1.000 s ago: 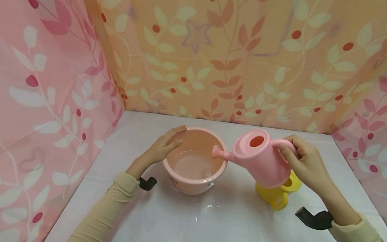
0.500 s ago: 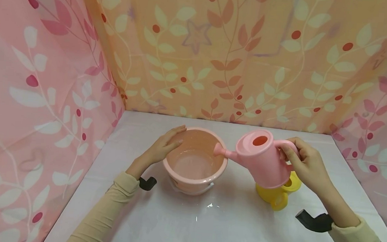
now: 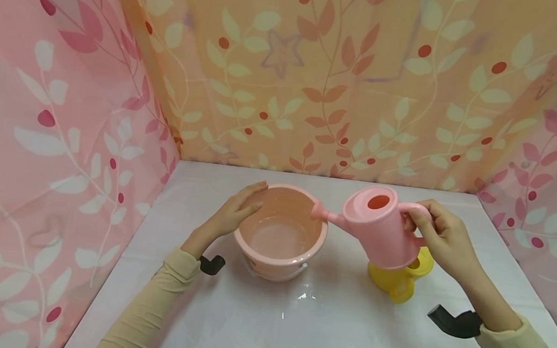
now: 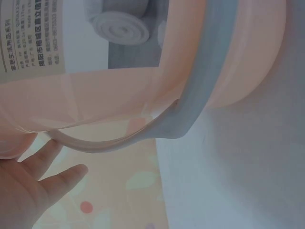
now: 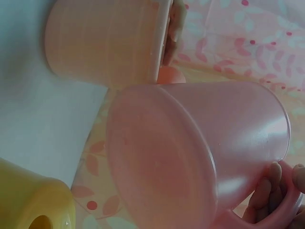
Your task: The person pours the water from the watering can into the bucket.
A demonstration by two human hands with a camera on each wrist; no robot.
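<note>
A peach-pink bucket (image 3: 279,261) with a pale handle (image 4: 195,81) stands on the white-covered table. My left hand (image 3: 234,212) rests on its left rim, fingers fairly straight and the thumb toward the inside. My right hand (image 3: 448,240) grips the handle of a pink watering can (image 3: 384,238), held raised right of the bucket. The can tilts slightly left, its spout over the bucket's right rim; no stream shows from it. Shallow clear liquid seems to lie in the bucket. Partly hidden below the pink can is a yellow watering can (image 3: 391,283).
Small shiny wet spots (image 3: 305,295) lie on the table (image 3: 325,333) in front of the bucket. Leaf-patterned curtains (image 3: 285,77) enclose the back and both sides. Dark wrist mounts (image 3: 456,322) stick out at both wrists.
The pink watering can has shifted slightly right and turned a little more upright, its spout drawn back toward the bucket's rim. My left hand and the bucket have hardly moved.
</note>
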